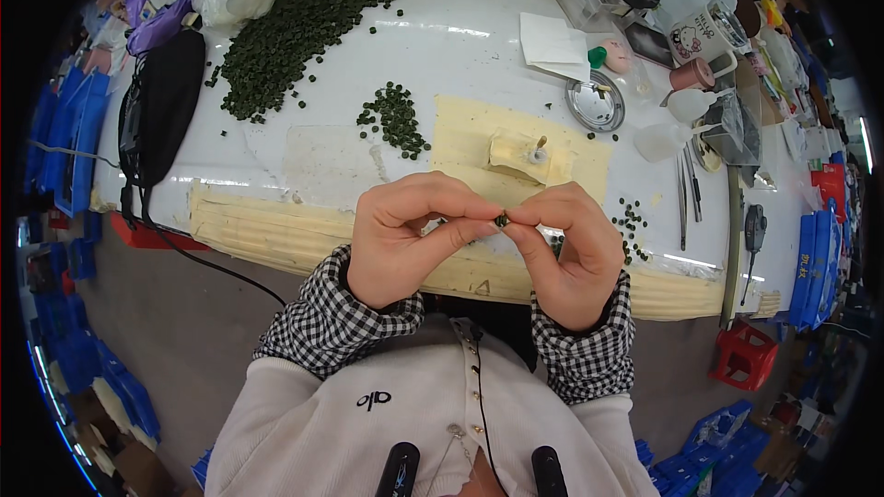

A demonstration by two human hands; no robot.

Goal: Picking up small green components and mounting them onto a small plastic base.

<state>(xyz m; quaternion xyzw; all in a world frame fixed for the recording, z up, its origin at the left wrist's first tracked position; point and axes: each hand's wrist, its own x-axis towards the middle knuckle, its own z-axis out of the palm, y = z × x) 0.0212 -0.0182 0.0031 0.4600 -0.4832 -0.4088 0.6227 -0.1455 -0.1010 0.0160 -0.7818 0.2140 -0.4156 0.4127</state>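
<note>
Between the fingertips of both hands is a small dark green piece (501, 220), too small to name more exactly. My left hand (405, 235) pinches it from the left with thumb and forefinger. From the right, my right hand (573, 253) closes on it the same way. Just beyond the fingers, a block wrapped in cream tape (517, 158) with a short upright peg sits on a yellow sheet (460, 133). A small group of green pieces (394, 120) lies ahead to the left, and a few more (631, 221) lie beside my right hand.
A large heap of green pieces (304, 37) covers the far left, near a black pouch (166, 106). Toward the right are a round metal lid (595, 103), white tissues (552, 44), a mug (704, 35), a squeeze bottle (661, 141) and tweezers (682, 202). Tape pads the near edge (258, 225).
</note>
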